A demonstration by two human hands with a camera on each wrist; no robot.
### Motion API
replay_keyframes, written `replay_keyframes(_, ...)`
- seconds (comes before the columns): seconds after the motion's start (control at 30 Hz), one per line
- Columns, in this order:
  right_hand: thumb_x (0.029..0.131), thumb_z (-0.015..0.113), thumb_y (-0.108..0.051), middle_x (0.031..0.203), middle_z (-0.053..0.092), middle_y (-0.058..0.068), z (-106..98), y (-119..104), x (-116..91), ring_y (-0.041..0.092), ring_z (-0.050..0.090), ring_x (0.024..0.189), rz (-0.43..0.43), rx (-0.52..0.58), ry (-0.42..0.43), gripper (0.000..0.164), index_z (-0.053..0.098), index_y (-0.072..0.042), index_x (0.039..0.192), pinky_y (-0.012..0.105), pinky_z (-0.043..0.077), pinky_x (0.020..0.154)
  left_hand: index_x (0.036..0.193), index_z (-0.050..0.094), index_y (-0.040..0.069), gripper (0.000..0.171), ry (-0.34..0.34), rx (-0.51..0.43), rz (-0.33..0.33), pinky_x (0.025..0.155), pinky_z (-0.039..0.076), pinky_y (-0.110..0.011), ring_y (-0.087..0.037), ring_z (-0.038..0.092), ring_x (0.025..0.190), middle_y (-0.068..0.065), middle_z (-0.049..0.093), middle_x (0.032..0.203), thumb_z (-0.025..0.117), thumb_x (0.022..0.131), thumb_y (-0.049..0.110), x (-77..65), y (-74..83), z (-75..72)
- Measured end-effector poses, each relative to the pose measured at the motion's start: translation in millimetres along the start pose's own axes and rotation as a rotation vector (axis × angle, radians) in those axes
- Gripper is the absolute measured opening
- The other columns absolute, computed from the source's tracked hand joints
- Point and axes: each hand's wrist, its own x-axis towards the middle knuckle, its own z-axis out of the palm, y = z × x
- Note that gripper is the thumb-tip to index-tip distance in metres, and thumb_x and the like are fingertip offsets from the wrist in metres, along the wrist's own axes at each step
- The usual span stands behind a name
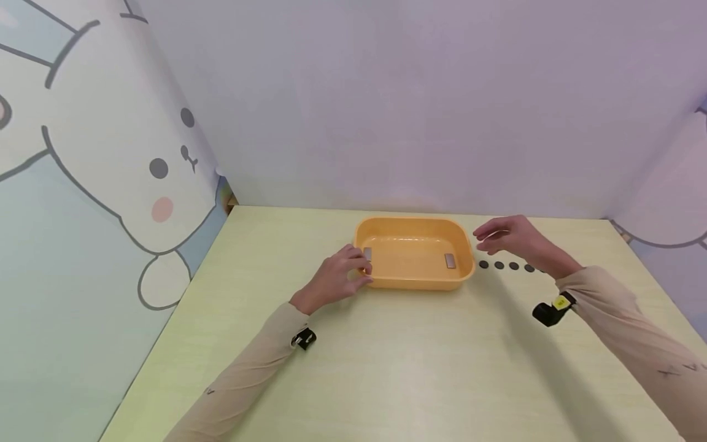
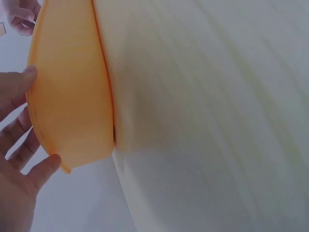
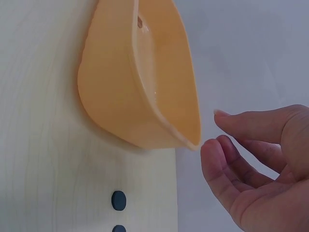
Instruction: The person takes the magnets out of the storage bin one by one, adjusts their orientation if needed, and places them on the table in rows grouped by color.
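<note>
An orange plastic basin [image 1: 409, 258] with rounded corners stands upright near the back of the table. My left hand [image 1: 336, 277] holds its left end. In the left wrist view the thumb and a fingertip sit on the basin's rim [image 2: 35, 121], while other fingers pass behind it. Inside lie two small flat rectangular pieces, one at the left end [image 1: 367, 253] and one at the right end [image 1: 450, 261]. My right hand [image 1: 513, 236] hovers just off the basin's right end, fingers loosely bent. A gap shows between its thumb and fingertips [image 3: 212, 152], which hold nothing.
Several dark round discs [image 1: 499, 265] run in a row on the pale wooden table [image 1: 409, 350], rightward from the basin under my right wrist. A plain light wall [image 1: 409, 123] rises behind the table. A panel with a cartoon drawing [image 1: 160, 215] borders the left side.
</note>
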Motion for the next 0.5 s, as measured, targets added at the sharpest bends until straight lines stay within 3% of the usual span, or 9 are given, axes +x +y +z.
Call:
replay_keyframes(0.17,0.086,0.068,-0.006,0.107,0.063,0.022,4.8,0.1,9.0,0.022,0.066,0.086,-0.001,0.007,-0.02,0.033,0.059,0.008,0.115,0.037,0.054,0.076,0.083,0.066,0.016,0.011,0.001,-0.001,-0.001,0.07,0.046,-0.026,-0.012,0.049,0.088,0.006,0.058,0.09,0.075,0.082,0.022,1.0,1.2,0.3)
replay_keyframes(0.33,0.086,0.067,-0.005,0.106,0.063,0.023,7.6,-2.4,14.8,0.032,0.065,0.09,-0.008,-0.005,-0.039,0.033,0.06,0.009,0.115,0.032,0.054,0.073,0.084,0.066,0.016,0.01,-0.002,-0.006,0.0,0.07,0.045,-0.026,-0.012,0.049,0.088,0.005,0.059,0.091,0.075,0.082,0.021,1.6,2.3,0.3)
replay_keyframes(0.5,0.085,0.069,-0.007,0.107,0.061,0.023,11.4,-7.5,21.0,0.031,0.063,0.088,-0.006,-0.019,-0.06,0.034,0.06,0.009,0.114,0.031,0.053,0.073,0.085,0.066,0.017,0.01,-0.005,0.005,-0.003,0.07,0.046,-0.025,-0.011,0.049,0.088,0.006,0.058,0.091,0.075,0.083,0.022,2.1,1.6,0.7)
